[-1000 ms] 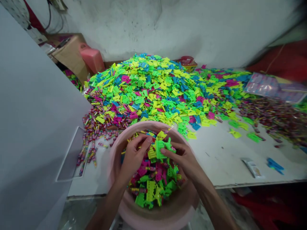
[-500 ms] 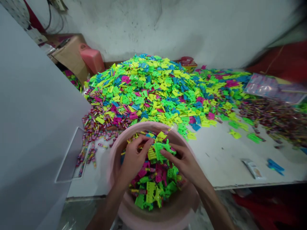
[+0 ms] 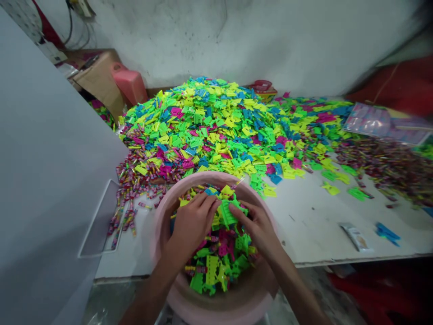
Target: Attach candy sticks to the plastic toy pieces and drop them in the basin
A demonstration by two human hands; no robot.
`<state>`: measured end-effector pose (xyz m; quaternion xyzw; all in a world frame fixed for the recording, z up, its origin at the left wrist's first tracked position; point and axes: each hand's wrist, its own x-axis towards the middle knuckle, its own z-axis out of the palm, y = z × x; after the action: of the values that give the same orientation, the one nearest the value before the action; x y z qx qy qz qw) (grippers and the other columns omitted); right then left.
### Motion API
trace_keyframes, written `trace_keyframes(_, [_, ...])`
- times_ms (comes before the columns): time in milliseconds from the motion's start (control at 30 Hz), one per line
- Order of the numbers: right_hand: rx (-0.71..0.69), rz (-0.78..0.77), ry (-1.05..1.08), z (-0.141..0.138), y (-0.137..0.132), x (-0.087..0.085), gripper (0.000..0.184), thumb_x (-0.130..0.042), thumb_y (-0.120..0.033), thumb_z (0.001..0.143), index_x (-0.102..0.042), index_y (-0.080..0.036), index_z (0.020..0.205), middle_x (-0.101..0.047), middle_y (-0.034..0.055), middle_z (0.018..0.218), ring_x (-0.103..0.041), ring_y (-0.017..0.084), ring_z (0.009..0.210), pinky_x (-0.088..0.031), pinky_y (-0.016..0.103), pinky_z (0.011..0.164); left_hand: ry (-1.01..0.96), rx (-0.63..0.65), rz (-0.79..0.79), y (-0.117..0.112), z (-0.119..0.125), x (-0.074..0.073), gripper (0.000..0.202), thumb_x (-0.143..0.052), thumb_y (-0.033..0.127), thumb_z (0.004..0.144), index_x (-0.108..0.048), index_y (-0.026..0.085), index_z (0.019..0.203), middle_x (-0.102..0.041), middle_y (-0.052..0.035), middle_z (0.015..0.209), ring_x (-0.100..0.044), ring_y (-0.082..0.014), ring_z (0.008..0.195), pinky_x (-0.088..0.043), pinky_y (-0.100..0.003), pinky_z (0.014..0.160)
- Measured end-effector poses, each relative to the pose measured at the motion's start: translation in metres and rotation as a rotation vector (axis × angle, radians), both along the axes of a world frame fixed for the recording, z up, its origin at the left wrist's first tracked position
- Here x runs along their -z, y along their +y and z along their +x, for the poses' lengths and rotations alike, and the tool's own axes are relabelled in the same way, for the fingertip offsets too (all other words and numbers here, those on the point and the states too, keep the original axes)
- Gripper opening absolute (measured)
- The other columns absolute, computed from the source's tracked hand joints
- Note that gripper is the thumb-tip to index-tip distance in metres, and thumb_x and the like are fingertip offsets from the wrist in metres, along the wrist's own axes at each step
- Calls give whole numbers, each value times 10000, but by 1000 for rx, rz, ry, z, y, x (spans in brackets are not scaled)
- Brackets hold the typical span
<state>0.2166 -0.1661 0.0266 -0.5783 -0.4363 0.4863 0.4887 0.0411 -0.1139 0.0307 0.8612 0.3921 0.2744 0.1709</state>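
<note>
A pink plastic basin (image 3: pixel 203 177) sits at the near edge of the white table (image 3: pixel 304 230), filled with neon green, yellow, magenta and blue plastic pieces. Both hands are down inside it. My left hand (image 3: pixel 192 223) has its fingers bunched against the pieces, and I cannot tell whether it grips any. My right hand (image 3: pixel 253 225) presses its fingers around a green comb-like plastic piece (image 3: pixel 226 213) standing up between the hands. Part of that piece is hidden by my fingers.
A large heap of the same neon pieces (image 3: pixel 203 126) covers the table behind the basin. Small striped sticks (image 3: pixel 123 203) lie scattered to its left and right. A grey panel (image 3: pixel 50 180) rises at the left. A cardboard box (image 3: pixel 98 81) and pink container (image 3: pixel 130 85) stand behind.
My hands have drawn closer together around the green piece, and my left hand has shifted slightly right. The heap and basin look unchanged.
</note>
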Motion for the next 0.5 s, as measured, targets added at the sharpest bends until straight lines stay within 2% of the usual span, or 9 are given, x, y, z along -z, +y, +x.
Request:
trace_keyframes(100, [25,18,5,0,-1,1,372,-760,-564,798,-792,-205,891,-691,17,709,-610,224,703,-492,294,636,210,-62,166,-4,4,3,331,-533,497,984,-604,178,1035,-712,-126,1050,-666,-279,989,-504,-336,728])
trace_keyframes(200, [-6,29,68,-2,-1,0,384,-743,-558,824,-795,-214,985,-767,42,928,-667,258,854,-533,331,794,263,-86,233,-4,5,5,506,-598,675,870,-567,181,973,-694,-123,1001,-656,-294,965,-504,-349,683])
trace_keyframes(333, [-34,23,168,-5,-2,1,405,-736,-547,840,-782,-221,1074,-768,55,1086,-676,286,1009,-514,370,940,218,-68,270,0,1,8,513,-603,695,855,-557,191,932,-690,-102,961,-655,-274,930,-489,-354,693])
trace_keyframes(500, [-4,-5,198,-9,-7,7,407,-725,-563,843,-784,-217,1048,-778,48,1024,-684,284,976,-526,359,892,162,-23,291,1,-1,5,496,-602,695,854,-545,202,866,-668,-63,851,-648,-253,862,-460,-344,669])
